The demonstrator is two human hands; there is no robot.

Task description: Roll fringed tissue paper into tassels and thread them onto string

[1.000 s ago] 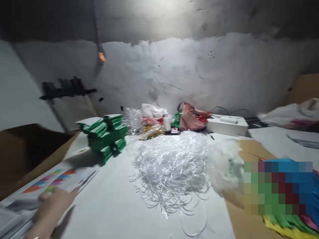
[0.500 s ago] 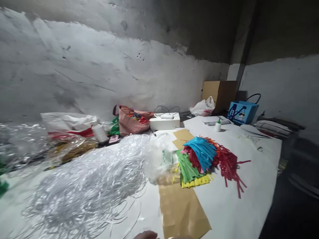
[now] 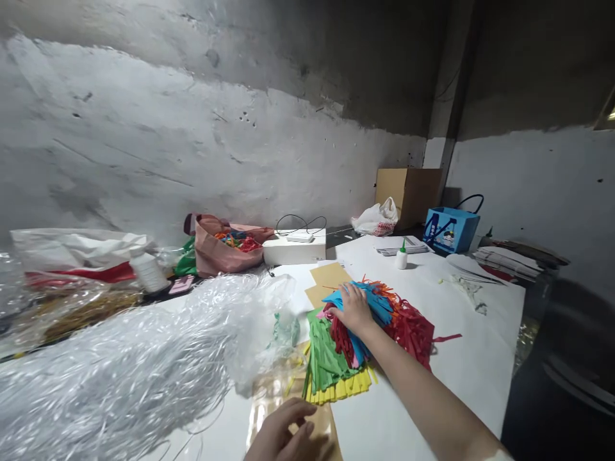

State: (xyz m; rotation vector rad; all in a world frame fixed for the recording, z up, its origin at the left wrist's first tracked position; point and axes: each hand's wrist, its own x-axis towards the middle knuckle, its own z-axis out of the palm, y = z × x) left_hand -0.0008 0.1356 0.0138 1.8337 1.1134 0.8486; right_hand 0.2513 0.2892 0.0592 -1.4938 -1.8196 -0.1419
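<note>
My right hand (image 3: 354, 310) reaches across to a pile of fringed paper and lies on top of its blue fringe (image 3: 383, 307). Its fingers are apart, with the thumb near the dark red strips. Green fringe (image 3: 327, 352) and yellow fringe (image 3: 343, 388) spread out at the left and front of the pile. On its right are red strips (image 3: 414, 330), with orange ones behind. Low in the view, my left hand (image 3: 288, 432) hovers over or rests on a brown sheet (image 3: 269, 397). Its fingers are loosely bent and apart, with nothing seen between them.
A heap of white shiny strings (image 3: 139, 371) and a clear plastic bag (image 3: 259, 326) lie on the left. Behind stand a pink bag (image 3: 216, 246), a white box (image 3: 293, 251) and a small glue bottle (image 3: 401, 258). A blue bag (image 3: 449, 230) and cardboard box (image 3: 408, 192) stand back right.
My right arm has come into view and its hand now lies on the fringed pile. More of my left hand shows. The view has turned slightly, shifting things leftward.
</note>
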